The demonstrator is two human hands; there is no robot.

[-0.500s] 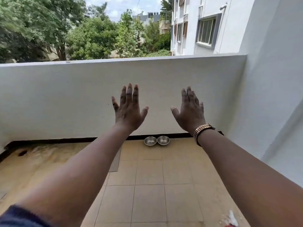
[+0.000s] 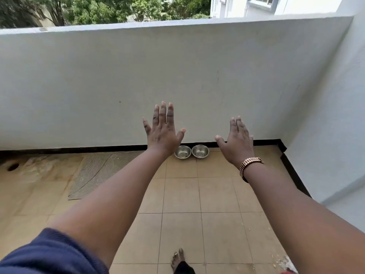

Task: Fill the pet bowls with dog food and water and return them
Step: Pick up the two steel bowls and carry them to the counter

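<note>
Two steel bowls, two hands, one wristwatch, one bare foot

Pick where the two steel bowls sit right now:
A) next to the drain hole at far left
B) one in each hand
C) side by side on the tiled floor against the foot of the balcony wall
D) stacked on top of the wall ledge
C: the two steel bowls stand side by side on the floor tiles at the wall's base, while the left hand and right hand are held out open, holding nothing.

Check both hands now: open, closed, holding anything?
Left hand: open, fingers straight, holding nothing.
Right hand: open, fingers straight, holding nothing.
</note>
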